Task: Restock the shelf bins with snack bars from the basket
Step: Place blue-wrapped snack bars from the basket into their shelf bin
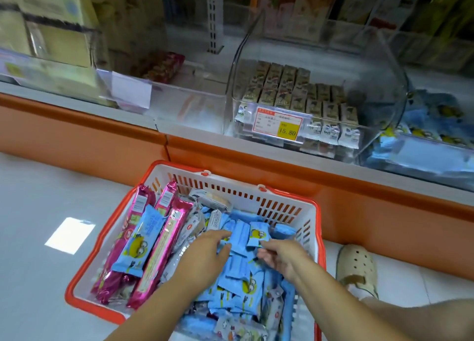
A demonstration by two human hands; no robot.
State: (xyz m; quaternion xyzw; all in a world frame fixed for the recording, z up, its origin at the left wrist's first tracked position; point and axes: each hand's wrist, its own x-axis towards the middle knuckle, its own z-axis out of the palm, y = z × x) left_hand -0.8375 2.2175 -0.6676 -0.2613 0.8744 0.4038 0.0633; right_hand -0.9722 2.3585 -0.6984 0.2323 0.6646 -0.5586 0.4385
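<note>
Shop floor, basket (164, 175) of blue snack bars (236, 263), left grip (205, 256) loose atop them, right grip (279, 257) pinching one.

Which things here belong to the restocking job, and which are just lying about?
Job:
basket
blue snack bars
pink packs
left hand
right hand
clear shelf bin
bin of blue packs

Lying about:
shoe
yellow boxes
</note>
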